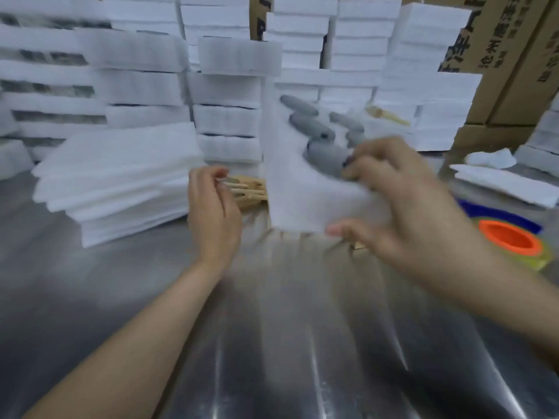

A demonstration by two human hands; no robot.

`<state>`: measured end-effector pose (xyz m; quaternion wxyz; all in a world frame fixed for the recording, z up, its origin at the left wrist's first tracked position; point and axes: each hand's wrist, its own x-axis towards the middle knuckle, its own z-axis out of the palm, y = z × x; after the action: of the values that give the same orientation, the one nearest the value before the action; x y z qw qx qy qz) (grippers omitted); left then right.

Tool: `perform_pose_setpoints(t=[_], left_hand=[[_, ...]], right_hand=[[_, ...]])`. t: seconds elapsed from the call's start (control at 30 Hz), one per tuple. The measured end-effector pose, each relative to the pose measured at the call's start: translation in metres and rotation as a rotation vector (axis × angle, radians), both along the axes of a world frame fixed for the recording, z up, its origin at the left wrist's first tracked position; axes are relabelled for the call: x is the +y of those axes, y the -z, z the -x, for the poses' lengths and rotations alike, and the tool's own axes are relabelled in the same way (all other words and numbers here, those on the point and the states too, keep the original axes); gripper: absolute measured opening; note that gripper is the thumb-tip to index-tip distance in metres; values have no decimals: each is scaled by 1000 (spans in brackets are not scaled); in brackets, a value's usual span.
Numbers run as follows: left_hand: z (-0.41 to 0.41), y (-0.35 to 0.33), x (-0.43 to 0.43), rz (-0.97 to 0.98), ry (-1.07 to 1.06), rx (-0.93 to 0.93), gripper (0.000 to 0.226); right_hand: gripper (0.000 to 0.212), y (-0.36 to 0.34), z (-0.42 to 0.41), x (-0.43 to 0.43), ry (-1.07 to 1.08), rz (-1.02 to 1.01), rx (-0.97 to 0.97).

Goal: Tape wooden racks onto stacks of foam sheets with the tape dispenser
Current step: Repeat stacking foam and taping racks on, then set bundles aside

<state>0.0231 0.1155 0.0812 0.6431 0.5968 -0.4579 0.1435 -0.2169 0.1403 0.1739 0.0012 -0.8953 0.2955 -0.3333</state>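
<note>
The view is blurred by motion. My right hand grips a white foam sheet by its right edge, thumb underneath and fingers on top, holding it up over the metal table. Several grey cylindrical pieces lie on or just behind the sheet. My left hand pinches the thin rods of a wooden rack, which sits on the table left of the sheet and is partly hidden by it. The tape dispenser, blue with an orange core, lies to the right of my right hand.
A low pile of loose foam sheets lies at left. Tall stacks of wrapped foam bundles fill the back, with cardboard boxes behind at right. Another wooden piece rests on a rear stack. Folded foam lies far right.
</note>
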Motion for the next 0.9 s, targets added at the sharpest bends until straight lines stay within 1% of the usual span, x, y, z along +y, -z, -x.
perform_pose_setpoints(t=[0.1,0.17,0.2,0.27,0.33,0.4,0.47,0.5,0.57,0.63,0.7,0.73,0.77,0.8,0.83,0.87,0.9], left_hand=[[-29,-6,14,42,-204,-86,27],[-40,-8,21,24,-334,-189,34],[-43,-9,23,15,-380,-232,38],[-51,-15,24,-33,-455,-292,43],[-61,-16,25,-176,-524,-349,49],[-73,-13,26,-331,-539,-363,53],[-84,-7,26,-406,-521,-344,49],[-88,-5,27,-411,-519,-343,45],[-93,-5,27,-359,-527,-358,38],[-96,-8,28,-287,-509,-348,34],[-97,-10,27,-268,-473,-332,35],[-97,-11,26,-277,-466,-331,37],[-97,-12,26,-287,-467,-332,37],[-97,-12,26,-294,-472,-330,37],[-97,-12,25,-297,-482,-330,35],[-97,-13,24,-301,-491,-331,33],[-97,-13,23,-302,-497,-331,32]], right_hand=[[46,53,2,44,21,-25,255],[50,78,-5,56,64,48,438],[52,83,-10,55,85,71,477],[51,81,-21,45,82,29,500],[49,73,-26,27,39,-83,548],[52,61,-29,7,-41,-157,594],[56,45,-35,-8,-124,-244,626],[57,38,-39,-14,-153,-276,659],[55,31,-50,-27,-208,-313,727],[51,31,-58,-38,-261,-399,738],[46,35,-56,-48,-320,-447,731],[39,40,-51,-53,-367,-481,664],[28,47,-46,-57,-436,-542,498],[15,54,-41,-61,-500,-624,229],[7,62,-35,-65,-533,-695,-90],[13,70,-30,-70,-536,-750,-382],[19,78,-26,-74,-517,-781,-584]])
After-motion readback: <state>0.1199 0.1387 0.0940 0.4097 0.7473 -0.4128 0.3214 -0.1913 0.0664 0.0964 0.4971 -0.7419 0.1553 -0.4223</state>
